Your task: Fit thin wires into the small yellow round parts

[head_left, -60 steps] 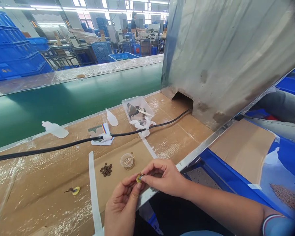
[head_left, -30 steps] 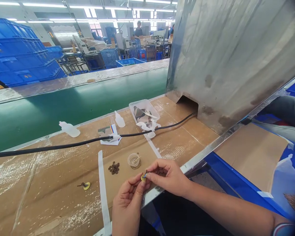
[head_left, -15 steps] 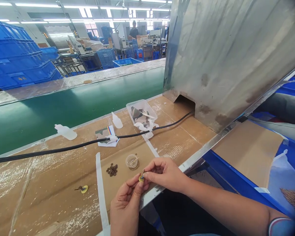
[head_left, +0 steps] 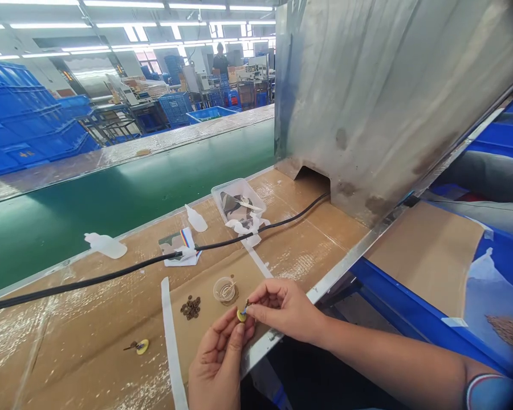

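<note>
Between the thumb and fingers of my left hand (head_left: 222, 356) is a small yellow disc (head_left: 241, 316) with a bit of blue on it. My right hand (head_left: 284, 310) is closed in a pinch at the disc's upper side, on a small dark brown piece (head_left: 247, 304) whose kind I cannot make out. Just beyond my hands stands a small clear cup (head_left: 224, 290) with thin pale sticks in it. Left of the cup lies a pile of small brown discs (head_left: 190, 307). Farther left, another yellow disc (head_left: 142, 347) lies beside a dark thin piece.
A black cable (head_left: 222, 244) crosses the brown-covered bench. Behind it are two white squeeze bottles (head_left: 106, 245) and a clear plastic box (head_left: 239, 200) holding camouflage cloth. A tall metal panel (head_left: 367, 102) rises at right. A green conveyor belt (head_left: 154, 188) runs behind; a person stands far off.
The view has shifted slightly, so the bench things appear a little farther left and lower. Both hands keep their hold at the yellow disc, with only slight finger movement.
</note>
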### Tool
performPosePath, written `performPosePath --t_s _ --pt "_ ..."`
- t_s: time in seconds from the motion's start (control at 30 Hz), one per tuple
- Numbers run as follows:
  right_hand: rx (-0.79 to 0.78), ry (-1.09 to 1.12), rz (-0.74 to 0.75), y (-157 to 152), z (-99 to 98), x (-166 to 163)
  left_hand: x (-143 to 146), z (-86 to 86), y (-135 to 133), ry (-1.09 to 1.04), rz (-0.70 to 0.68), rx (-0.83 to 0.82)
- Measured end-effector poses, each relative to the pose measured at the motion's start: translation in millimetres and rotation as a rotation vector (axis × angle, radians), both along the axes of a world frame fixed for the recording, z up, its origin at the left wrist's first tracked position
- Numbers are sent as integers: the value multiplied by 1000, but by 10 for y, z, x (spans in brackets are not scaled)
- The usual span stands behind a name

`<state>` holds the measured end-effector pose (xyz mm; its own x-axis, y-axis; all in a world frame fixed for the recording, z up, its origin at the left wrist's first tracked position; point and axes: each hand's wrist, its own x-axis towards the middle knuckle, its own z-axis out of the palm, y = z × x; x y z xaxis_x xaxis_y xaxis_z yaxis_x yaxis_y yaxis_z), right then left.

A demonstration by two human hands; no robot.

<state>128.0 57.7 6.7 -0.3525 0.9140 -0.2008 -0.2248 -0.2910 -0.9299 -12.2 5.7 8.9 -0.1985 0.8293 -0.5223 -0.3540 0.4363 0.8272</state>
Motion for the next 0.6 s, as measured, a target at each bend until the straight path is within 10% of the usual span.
performPosePath --t_s 0.6 --pt "895 -297 -69 -73 3 78 97 67 -36 93 140 51"
